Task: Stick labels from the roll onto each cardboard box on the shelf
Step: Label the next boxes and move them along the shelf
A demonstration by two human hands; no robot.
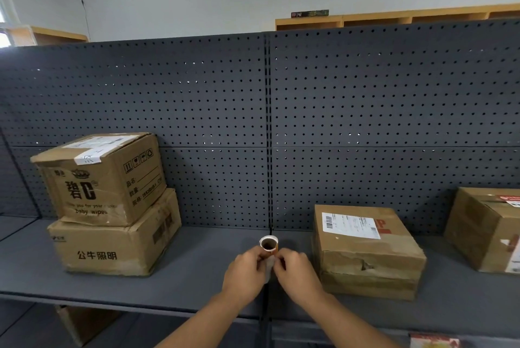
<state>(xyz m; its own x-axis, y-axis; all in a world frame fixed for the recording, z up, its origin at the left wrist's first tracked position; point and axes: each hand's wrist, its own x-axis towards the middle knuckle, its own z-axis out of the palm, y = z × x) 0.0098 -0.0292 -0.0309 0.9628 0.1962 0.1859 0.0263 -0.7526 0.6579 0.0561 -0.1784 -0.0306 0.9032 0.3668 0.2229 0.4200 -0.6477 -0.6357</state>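
Note:
My left hand [244,271] grips a small label roll [268,243] with a brown core, held above the middle of the grey shelf [197,271]. My right hand [295,270] pinches the loose white strip hanging from the roll between the two hands. Two cardboard boxes are stacked at the left: a baby-wipes box [104,179] on a wider box [112,246]. A flat box with a shipping label [365,249] lies just right of my hands. Another box [486,229] stands at the far right, cut off by the frame edge.
A dark pegboard back panel [267,122] rises behind the shelf. Below the shelf at the left stands another cardboard box [84,322]. Wooden cubby shelves [394,18] line the far wall. A colourful packet [433,341] shows at the bottom right.

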